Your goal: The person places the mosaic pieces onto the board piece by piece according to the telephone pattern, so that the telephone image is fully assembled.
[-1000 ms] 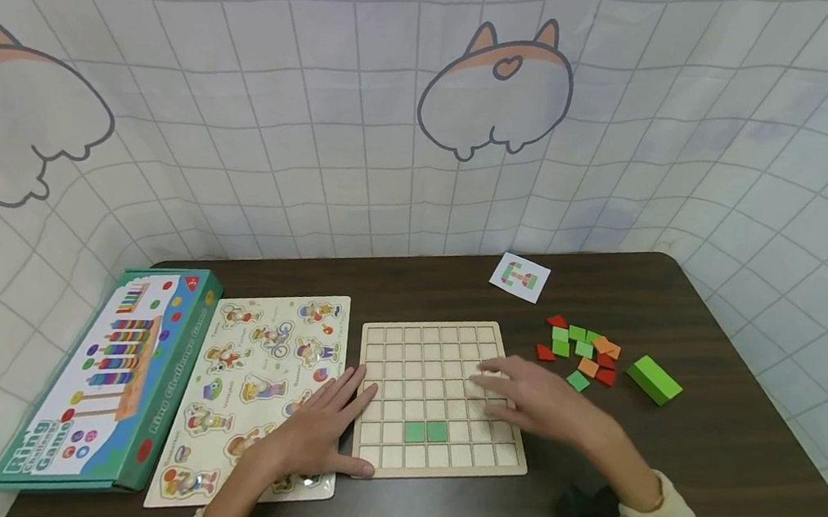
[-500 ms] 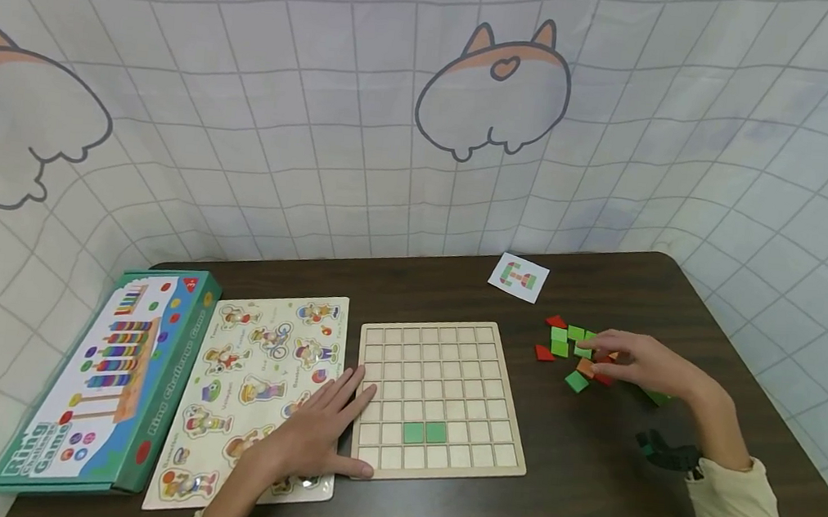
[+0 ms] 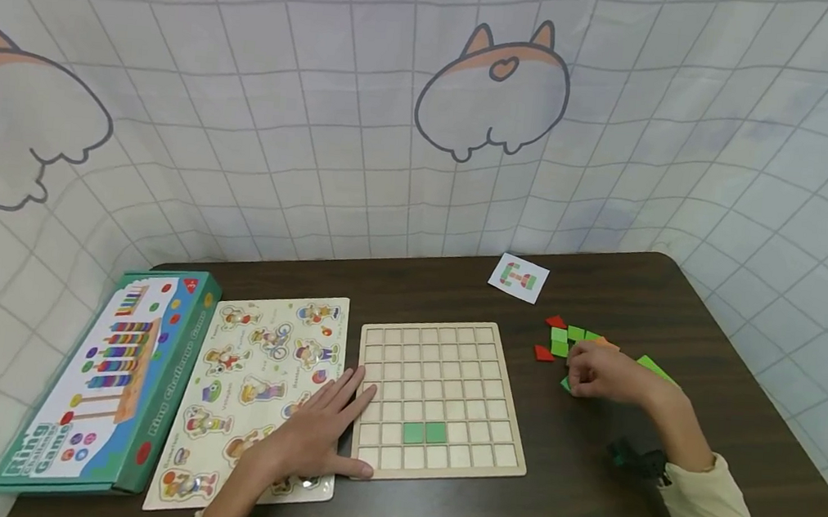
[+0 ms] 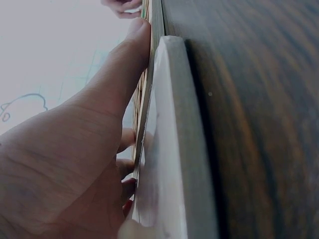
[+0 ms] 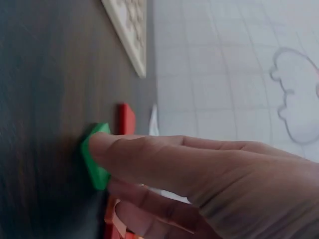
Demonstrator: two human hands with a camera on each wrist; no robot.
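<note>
My left hand [image 3: 318, 427] lies flat with its fingers spread, fingertips on the left edge of the wooden grid board [image 3: 465, 390] and thumb at its front corner. Its palm covers part of the picture puzzle [image 3: 242, 367]. Two green square tiles [image 3: 424, 433] sit side by side in cells toward the front of the grid. Right of the board, my right hand [image 3: 607, 372] bends over the loose tiles, thumb and fingers pinching a green tile [image 5: 93, 164] near the table. Its fingers hide several of the other tiles.
Around the right hand lie red tiles [image 3: 544, 353], light green tiles [image 3: 559, 341] and orange tiles [image 3: 602, 342]. A green block [image 3: 656, 367] is partly behind that hand. A pattern card [image 3: 518, 277] lies at the back. At far left is a Ring Challenge Game box [image 3: 130, 373].
My right hand has gone from over the grid board to the loose tiles on the right, then slightly back left, and its fingers have closed on a green tile. The left hand stays put.
</note>
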